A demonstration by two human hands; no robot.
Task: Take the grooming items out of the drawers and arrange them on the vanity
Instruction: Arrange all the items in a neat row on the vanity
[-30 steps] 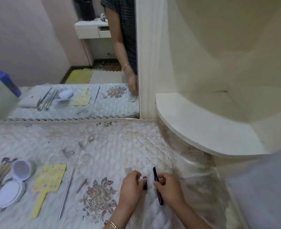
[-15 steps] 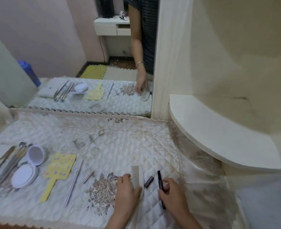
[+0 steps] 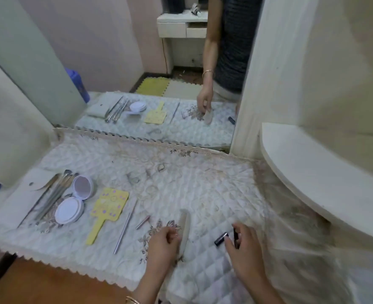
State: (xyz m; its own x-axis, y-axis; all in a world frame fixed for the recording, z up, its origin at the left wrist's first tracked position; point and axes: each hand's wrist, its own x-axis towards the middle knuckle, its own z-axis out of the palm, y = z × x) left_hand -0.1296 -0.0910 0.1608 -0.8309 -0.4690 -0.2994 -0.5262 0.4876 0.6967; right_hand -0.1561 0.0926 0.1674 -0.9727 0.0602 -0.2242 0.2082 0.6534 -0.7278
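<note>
On the quilted vanity cloth [image 3: 192,185], my left hand [image 3: 162,244] grips a white comb [image 3: 185,227] by its toothed side; the comb lies tilted near the front edge. My right hand [image 3: 244,251] is curled around a thin black pencil [image 3: 236,235], and its fingertips touch a small dark tube [image 3: 221,238] lying beside it. Further left lie a short pinkish stick [image 3: 143,222], a long silver stick [image 3: 125,229], a yellow hand mirror [image 3: 109,208], an open white compact [image 3: 76,199] and several metal-handled brushes [image 3: 51,197].
A wall mirror [image 3: 159,88] stands behind the cloth and reflects the items and my arm. A curved white shelf [image 3: 317,172] juts out at the right. The cloth's lace edge [image 3: 75,267] hangs over the front, with wooden floor below.
My left hand has picked up the comb and drawn it left, uncovering the small dark tube. My right hand keeps the black pencil and has closed in on the tube. The view has shifted left.
</note>
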